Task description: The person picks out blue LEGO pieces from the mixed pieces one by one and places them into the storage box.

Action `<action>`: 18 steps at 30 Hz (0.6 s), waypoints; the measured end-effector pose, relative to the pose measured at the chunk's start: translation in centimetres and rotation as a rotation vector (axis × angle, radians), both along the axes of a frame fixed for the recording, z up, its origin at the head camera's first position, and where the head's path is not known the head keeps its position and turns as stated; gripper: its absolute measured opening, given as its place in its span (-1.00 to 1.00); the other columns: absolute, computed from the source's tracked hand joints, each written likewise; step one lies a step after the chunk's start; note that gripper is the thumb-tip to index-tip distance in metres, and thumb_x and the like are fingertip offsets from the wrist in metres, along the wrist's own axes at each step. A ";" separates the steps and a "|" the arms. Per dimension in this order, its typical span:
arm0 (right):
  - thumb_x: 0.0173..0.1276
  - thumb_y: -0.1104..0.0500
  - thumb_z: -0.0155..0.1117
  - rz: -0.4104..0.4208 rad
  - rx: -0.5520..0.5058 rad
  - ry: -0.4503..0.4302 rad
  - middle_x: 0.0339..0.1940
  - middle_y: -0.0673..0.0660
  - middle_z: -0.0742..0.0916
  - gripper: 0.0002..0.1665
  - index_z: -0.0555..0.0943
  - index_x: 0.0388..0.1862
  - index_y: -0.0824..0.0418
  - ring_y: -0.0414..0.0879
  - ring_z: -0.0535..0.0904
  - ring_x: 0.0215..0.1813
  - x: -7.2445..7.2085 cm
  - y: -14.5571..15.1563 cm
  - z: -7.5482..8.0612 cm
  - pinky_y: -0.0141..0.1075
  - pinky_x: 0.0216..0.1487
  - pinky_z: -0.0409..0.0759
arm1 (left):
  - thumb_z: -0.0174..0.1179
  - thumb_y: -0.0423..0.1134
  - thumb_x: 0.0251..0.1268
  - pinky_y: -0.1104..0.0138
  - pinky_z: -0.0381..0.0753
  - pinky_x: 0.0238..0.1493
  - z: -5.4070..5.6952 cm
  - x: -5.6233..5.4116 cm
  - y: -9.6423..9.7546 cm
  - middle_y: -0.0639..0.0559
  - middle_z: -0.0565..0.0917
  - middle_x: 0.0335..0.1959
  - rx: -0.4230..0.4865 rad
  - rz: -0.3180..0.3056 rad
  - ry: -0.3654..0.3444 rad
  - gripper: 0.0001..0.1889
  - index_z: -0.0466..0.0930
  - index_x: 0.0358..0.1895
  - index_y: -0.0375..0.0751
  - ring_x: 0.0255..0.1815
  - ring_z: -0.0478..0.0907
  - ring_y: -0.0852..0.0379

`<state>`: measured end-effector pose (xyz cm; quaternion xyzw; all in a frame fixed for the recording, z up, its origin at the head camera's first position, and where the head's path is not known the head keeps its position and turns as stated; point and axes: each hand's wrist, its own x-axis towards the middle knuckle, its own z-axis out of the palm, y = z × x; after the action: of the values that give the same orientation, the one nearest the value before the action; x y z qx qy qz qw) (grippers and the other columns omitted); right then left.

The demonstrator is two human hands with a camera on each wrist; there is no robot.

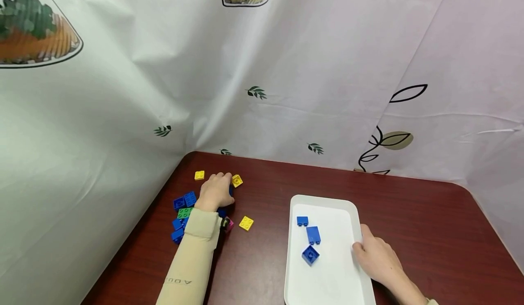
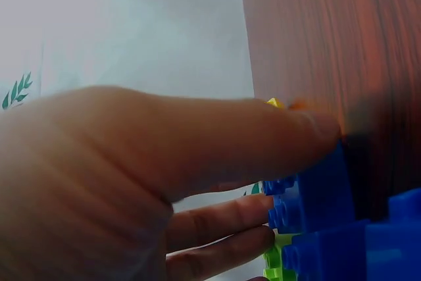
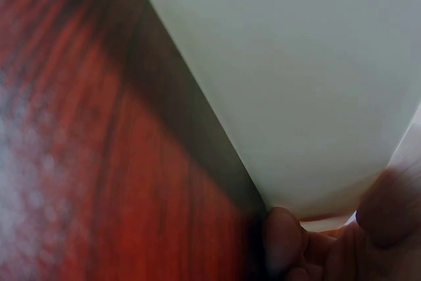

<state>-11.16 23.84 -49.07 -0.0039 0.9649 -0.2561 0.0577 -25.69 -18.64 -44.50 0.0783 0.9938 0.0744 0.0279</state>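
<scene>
My left hand (image 1: 215,191) reaches into a group of toy building bricks on the left of the table. Its thumb and fingers close about a blue brick (image 2: 325,182), which the hand mostly hides in the head view. In the left wrist view a green brick (image 2: 279,255) and another blue brick (image 2: 329,248) stand close by. On the right, my right hand (image 1: 378,256) grips the right rim of a white tray (image 1: 341,277), thumb over the edge and fingers at its outer side. Inside the tray lie three blue bricks (image 1: 313,235), apart from one another.
Left of the left wrist sit several blue bricks (image 1: 178,203) and a green brick (image 1: 184,213). Loose yellow bricks (image 1: 246,223) lie around, and a pink brick (image 1: 229,224) shows beside the sleeve. A white printed curtain (image 1: 286,114) hangs behind the brown table (image 1: 262,259).
</scene>
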 end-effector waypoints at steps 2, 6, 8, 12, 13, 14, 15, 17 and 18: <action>0.41 0.21 0.06 0.000 0.001 -0.002 -0.13 0.37 0.73 -0.35 0.24 0.39 0.49 -0.05 0.59 -0.35 0.0 0.0 0.0 -0.08 -0.38 0.51 | 0.55 -0.22 -0.06 -0.06 0.60 -0.02 0.0 0.0 0.0 -0.17 0.61 -0.02 -0.003 -0.002 0.004 -0.45 0.57 0.06 -0.22 -0.04 0.49 -0.16; 0.40 0.21 0.06 0.000 -0.001 -0.003 -0.11 0.39 0.73 -0.35 0.24 0.39 0.50 -0.04 0.59 -0.35 0.0 0.0 0.0 -0.07 -0.38 0.51 | 0.50 -0.33 -0.06 -0.04 0.60 -0.05 -0.1 0.0 -0.1 -0.15 0.63 -0.08 -0.016 -0.004 0.015 -0.51 0.59 0.03 -0.20 -0.09 0.49 -0.14; 0.40 0.21 0.06 -0.002 -0.001 -0.003 -0.11 0.39 0.73 -0.34 0.24 0.40 0.49 -0.04 0.59 -0.36 0.0 0.0 -0.1 -0.07 -0.38 0.51 | 0.49 -0.35 -0.06 -0.03 0.60 -0.06 -0.1 -0.1 -0.1 -0.14 0.63 -0.10 -0.020 -0.006 0.021 -0.53 0.59 0.01 -0.20 -0.11 0.49 -0.13; 0.40 0.21 0.07 -0.004 0.002 0.001 -0.11 0.40 0.73 -0.34 0.24 0.40 0.49 -0.04 0.58 -0.37 0.1 0.0 -0.2 -0.07 -0.38 0.51 | 0.49 -0.36 -0.07 -0.03 0.60 -0.05 -0.1 0.0 -0.1 -0.14 0.64 -0.11 -0.019 -0.008 0.031 -0.54 0.59 -0.01 -0.20 -0.13 0.49 -0.12; 0.40 0.21 0.07 -0.003 0.002 0.003 -0.11 0.39 0.73 -0.34 0.24 0.40 0.49 -0.04 0.58 -0.37 0.1 0.0 -0.2 -0.07 -0.38 0.50 | 0.49 -0.35 -0.07 -0.03 0.59 -0.04 -0.1 0.0 0.0 -0.14 0.64 -0.11 -0.019 -0.008 0.034 -0.55 0.59 -0.02 -0.20 -0.13 0.49 -0.12; 0.40 0.21 0.07 -0.002 0.001 0.004 -0.11 0.39 0.73 -0.35 0.24 0.40 0.49 -0.04 0.58 -0.37 0.0 0.0 -0.2 -0.07 -0.38 0.51 | 0.49 -0.34 -0.06 -0.04 0.59 -0.04 0.0 0.0 0.0 -0.13 0.64 -0.11 -0.019 -0.008 0.036 -0.55 0.59 -0.02 -0.20 -0.13 0.49 -0.12; 0.40 0.21 0.07 -0.001 0.001 0.006 -0.12 0.39 0.73 -0.35 0.24 0.39 0.49 -0.04 0.58 -0.36 0.0 0.0 -0.2 -0.07 -0.38 0.51 | 0.50 -0.33 -0.06 -0.04 0.58 -0.03 0.0 0.0 0.0 -0.13 0.64 -0.11 -0.019 -0.010 0.040 -0.55 0.59 -0.02 -0.20 -0.13 0.50 -0.13; 0.40 0.22 0.07 0.000 -0.001 0.011 -0.11 0.40 0.73 -0.35 0.25 0.39 0.49 -0.03 0.59 -0.34 0.0 0.0 -0.2 -0.05 -0.36 0.52 | 0.50 -0.29 -0.06 -0.05 0.57 0.00 0.2 0.0 0.1 -0.13 0.63 -0.10 -0.023 -0.014 0.044 -0.53 0.59 -0.01 -0.19 -0.11 0.50 -0.13; 0.40 0.22 0.07 0.001 -0.001 0.013 -0.11 0.40 0.72 -0.35 0.25 0.39 0.49 -0.02 0.60 -0.33 0.0 0.0 -0.2 -0.04 -0.35 0.53 | 0.51 -0.27 -0.06 -0.06 0.56 0.02 0.3 0.0 0.2 -0.13 0.63 -0.10 -0.023 -0.019 0.047 -0.52 0.58 0.00 -0.19 -0.10 0.50 -0.13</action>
<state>-11.14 23.86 -49.32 -0.0058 0.9651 -0.2568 0.0517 -25.66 -18.41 -44.25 0.0889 0.9942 0.0607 0.0062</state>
